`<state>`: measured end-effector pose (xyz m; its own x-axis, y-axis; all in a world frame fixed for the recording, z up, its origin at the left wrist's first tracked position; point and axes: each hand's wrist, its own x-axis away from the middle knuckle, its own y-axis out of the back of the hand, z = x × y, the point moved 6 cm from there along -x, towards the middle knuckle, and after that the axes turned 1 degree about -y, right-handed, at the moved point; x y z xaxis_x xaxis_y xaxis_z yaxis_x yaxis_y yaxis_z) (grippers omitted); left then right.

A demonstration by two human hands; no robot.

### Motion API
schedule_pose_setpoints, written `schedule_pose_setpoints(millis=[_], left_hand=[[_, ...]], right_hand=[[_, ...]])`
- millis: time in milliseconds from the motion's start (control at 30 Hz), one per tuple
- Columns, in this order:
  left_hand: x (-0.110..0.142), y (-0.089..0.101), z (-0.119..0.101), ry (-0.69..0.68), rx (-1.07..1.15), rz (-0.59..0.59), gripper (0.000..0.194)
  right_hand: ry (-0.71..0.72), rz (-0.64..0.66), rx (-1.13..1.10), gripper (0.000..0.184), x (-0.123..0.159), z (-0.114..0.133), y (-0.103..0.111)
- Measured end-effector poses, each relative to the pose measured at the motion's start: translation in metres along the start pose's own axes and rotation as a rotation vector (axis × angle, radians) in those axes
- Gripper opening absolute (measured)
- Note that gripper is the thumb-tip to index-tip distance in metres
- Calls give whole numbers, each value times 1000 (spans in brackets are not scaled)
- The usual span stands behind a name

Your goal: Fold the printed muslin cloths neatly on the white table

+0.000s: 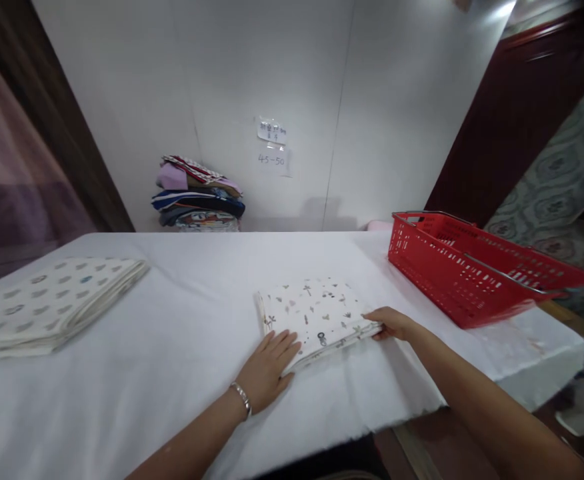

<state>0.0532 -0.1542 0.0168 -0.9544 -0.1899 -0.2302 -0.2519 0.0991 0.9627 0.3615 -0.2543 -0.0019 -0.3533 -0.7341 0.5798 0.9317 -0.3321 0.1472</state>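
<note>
A folded white cloth (pixel 312 312) with small dark prints lies on the white-covered table (pixel 192 333), just right of centre. My left hand (pixel 268 369), a bracelet on its wrist, rests flat with fingers stretched out on the cloth's near left corner. At the cloth's near right corner my right hand (pixel 391 323) has its fingers curled against the folded edge, thumb on top.
A red plastic basket (pixel 467 270) stands at the right end of the table, partly over the edge. A larger folded patterned cloth (pixel 47 300) lies at the far left. A pile of coloured fabrics (pixel 197 193) sits against the white wall behind.
</note>
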Motion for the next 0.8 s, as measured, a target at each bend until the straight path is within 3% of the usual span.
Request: schedule_pose_setpoints(millis=[133,200,300,400,467,533,700,800], left_hand=[[2,9,-2,25,142,10,55],[2,15,-2,111,253,-48,50],[5,25,12,456,394,-298,37],[14,20,32,878,504,-469,43],[17,9,41,1071,628,-439,57],[16,0,46,1163,747,-382,65],[10,-2,56,1240,837,-343,73],[4,-3,61,1239,883,-327,80]], right_hand=[[-33,102,13,29,0,1,-1],[-52,137,18,31,0,4,-1],[-49,138,-9,35,-5,10,2],[-67,156,-91,31,-19,18,1],[-102,151,-128,27,-30,23,-2],[-114,134,-149,25,-39,27,-6],[-120,104,-170,28,-46,32,-17],[-183,158,-206,32,-41,30,-22]])
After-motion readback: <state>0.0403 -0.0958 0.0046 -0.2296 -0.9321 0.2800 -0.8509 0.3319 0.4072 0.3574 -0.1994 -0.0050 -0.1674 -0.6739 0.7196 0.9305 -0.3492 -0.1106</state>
